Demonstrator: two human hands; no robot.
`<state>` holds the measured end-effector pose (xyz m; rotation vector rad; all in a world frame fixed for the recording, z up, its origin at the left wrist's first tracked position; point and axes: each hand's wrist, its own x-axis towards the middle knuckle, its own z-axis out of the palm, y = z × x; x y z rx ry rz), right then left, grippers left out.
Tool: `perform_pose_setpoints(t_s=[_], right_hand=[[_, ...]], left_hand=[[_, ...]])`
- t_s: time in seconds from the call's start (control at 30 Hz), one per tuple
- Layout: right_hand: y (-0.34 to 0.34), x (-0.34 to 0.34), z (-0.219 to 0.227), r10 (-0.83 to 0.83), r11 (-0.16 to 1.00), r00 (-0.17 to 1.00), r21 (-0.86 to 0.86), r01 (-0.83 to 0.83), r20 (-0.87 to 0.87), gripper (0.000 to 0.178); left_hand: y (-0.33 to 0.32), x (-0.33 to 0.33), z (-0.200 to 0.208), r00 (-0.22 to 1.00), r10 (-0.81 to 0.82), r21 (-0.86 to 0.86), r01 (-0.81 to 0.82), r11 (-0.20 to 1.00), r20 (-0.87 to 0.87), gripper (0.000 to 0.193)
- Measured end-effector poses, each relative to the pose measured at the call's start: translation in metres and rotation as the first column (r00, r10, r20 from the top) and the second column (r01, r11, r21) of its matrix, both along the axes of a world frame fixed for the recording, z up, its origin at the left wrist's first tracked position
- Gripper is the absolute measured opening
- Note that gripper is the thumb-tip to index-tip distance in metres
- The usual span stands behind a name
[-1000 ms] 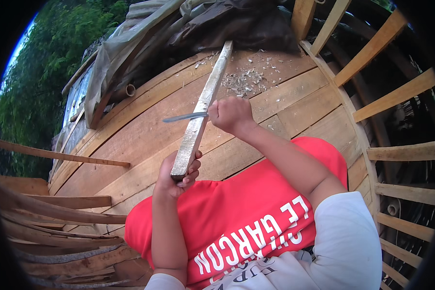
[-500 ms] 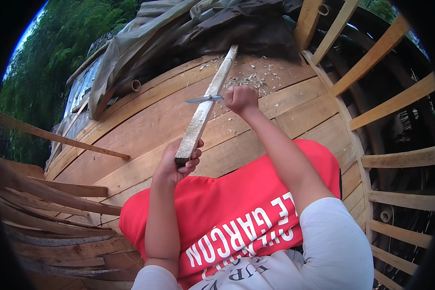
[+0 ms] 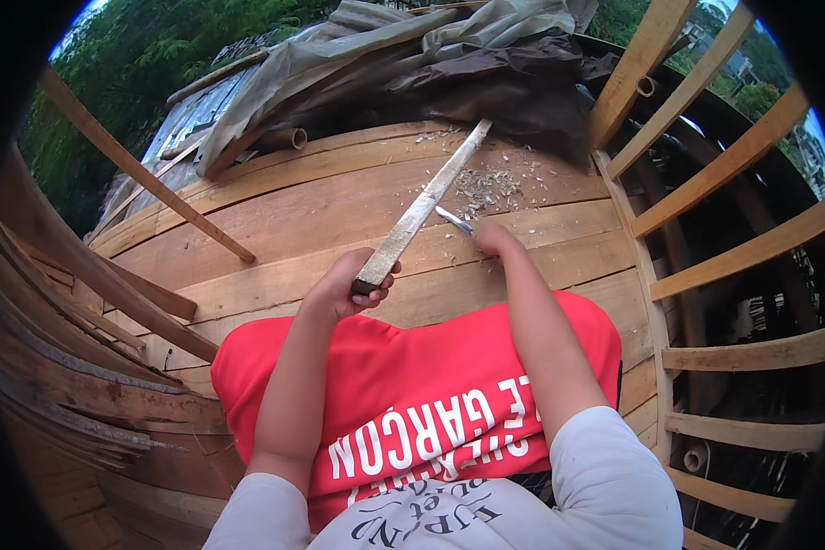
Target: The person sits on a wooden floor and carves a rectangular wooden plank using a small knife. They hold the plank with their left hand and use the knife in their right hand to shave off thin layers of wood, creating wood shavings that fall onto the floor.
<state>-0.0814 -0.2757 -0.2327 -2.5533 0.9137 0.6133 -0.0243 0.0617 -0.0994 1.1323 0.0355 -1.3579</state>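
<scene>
My left hand (image 3: 346, 282) is wrapped round the near end of a long, squared wooden stick (image 3: 422, 208). The stick slants away to the right, and its far end lies near the dark tarp. In my right hand (image 3: 496, 239) is the handle of a knife (image 3: 453, 218), mostly hidden by my closed fingers. The blade points up and left, just right of the stick; I cannot tell whether it touches the wood. Pale wood shavings (image 3: 486, 188) are scattered on the plank floor (image 3: 275, 234) beyond my right hand.
A crumpled grey and dark brown tarp (image 3: 495, 78) covers the far edge. Wooden slats (image 3: 742, 247) form a railing on the right. Stacked boards (image 3: 82, 367) lie at the left, near a leaning slat (image 3: 147, 174). Red cloth (image 3: 412, 367) covers my lap.
The knife has come off the stick's top face to its right side, and my right hand has moved right and nearer. The view has shifted; the left hand keeps its hold.
</scene>
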Motion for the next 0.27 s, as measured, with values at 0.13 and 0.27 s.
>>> perform_pose_setpoints(t_s=[0.13, 0.27], right_hand=[[-0.022, -0.013, 0.045, -0.081, 0.995, 0.924, -0.027, 0.098, 0.373, 0.037], [0.086, -0.047, 0.266, -0.168, 0.927, 0.241, 0.237, -0.292, 0.956, 0.028]], left_hand=[[-0.010, -0.001, -0.005, 0.998, -0.041, 0.026, 0.039, 0.999, 0.057, 0.026], [-0.002, -0.001, 0.001, 0.995, -0.027, 0.029, 0.025, 0.999, 0.096, 0.025]])
